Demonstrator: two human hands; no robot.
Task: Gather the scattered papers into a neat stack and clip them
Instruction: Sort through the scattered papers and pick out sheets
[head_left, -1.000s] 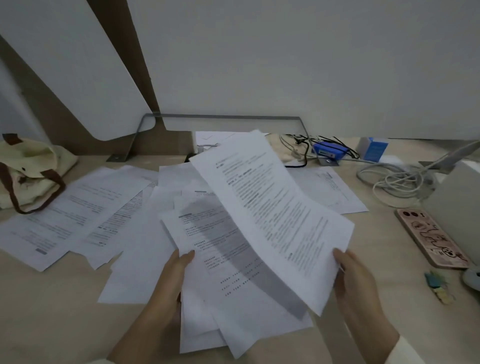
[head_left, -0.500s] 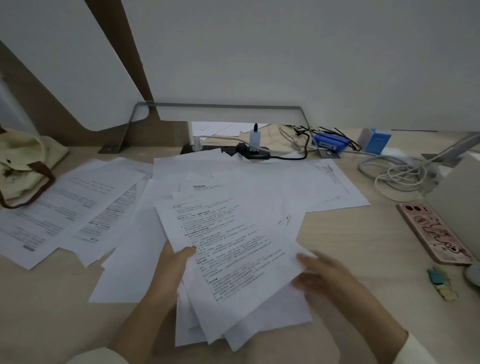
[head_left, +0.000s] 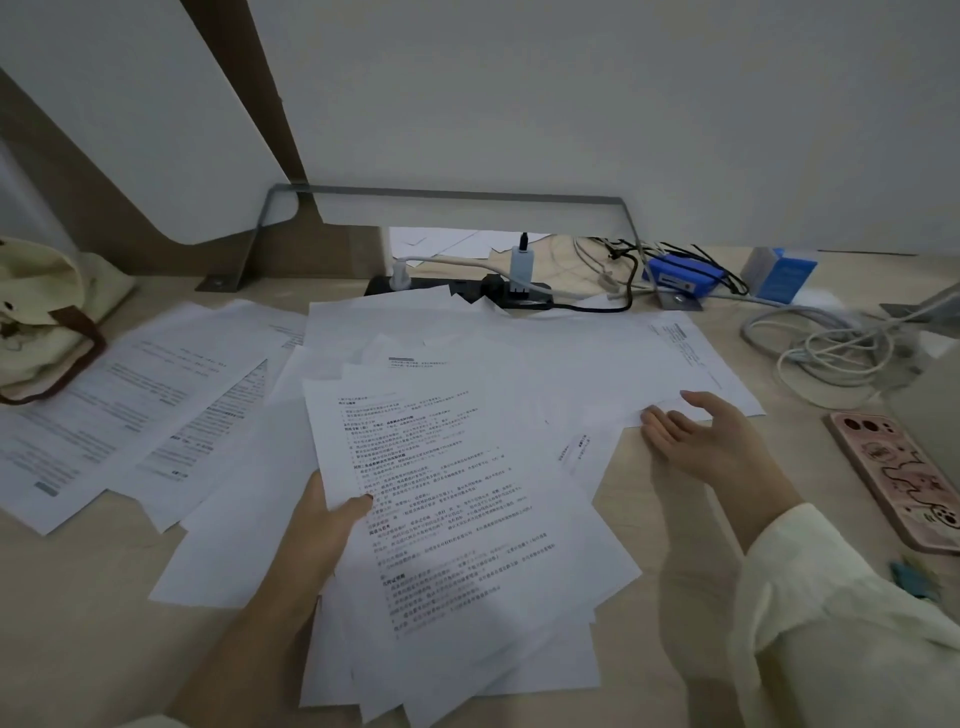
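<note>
You're pinching the near-left edge of the growing pile (head_left: 457, 545) with your left hand (head_left: 324, 530), thumb on top of the printed top sheet and fingers hidden under it, so the pile is staying anchored on the desk (head_left: 78, 597). A second ago your right hand was carrying a sheet in the air over the pile; half a second ago that sheet was landing on top; now your right hand (head_left: 701, 441) is empty, spread flat with fingers loosely apart, and reaching out to the next sheet (head_left: 623, 374) lying to the far right. Fingertips are touching or just over its near edge, can't tell which, no pinch yet. That means one more page is collected and you're going for another. The pile is sitting between your hands, right in front of you, but it's fanned and crooked, corners sticking out at the bottom. More loose sheets (head_left: 119, 405) are lying well off to the left, beside the cloth bag (head_left: 36, 312), still ungathered. Judging by that, you're roughly midway through gathering; squaring and clipping are both still ahead. Something small and coloured is lying at the right edge near the phone (head_left: 904, 478), possibly clips, too blurred to say.
</note>
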